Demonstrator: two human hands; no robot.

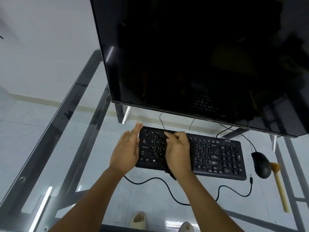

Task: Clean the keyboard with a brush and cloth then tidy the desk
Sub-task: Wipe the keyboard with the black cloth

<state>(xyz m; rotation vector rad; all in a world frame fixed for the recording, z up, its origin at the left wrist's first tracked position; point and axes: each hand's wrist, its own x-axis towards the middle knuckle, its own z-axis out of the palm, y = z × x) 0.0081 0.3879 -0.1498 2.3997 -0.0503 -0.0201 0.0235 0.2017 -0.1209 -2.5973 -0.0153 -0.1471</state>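
Note:
A black keyboard (pixel 217 156) lies on the glass desk (pixel 83 164) below the monitor. My right hand (pixel 178 151) presses a dark cloth (pixel 164 135) onto the keyboard's left-middle keys; the cloth shows above my fingers and below my wrist. My left hand (pixel 125 151) rests flat with fingers together against the keyboard's left end. A brush (pixel 279 183) with a pale yellow handle and tan bristles lies on the desk to the right of the mouse.
A large dark monitor (pixel 200 56) stands right behind the keyboard. A black mouse (pixel 260 164) sits right of the keyboard. A loose black cable (pixel 175 193) loops in front. My feet show through the glass.

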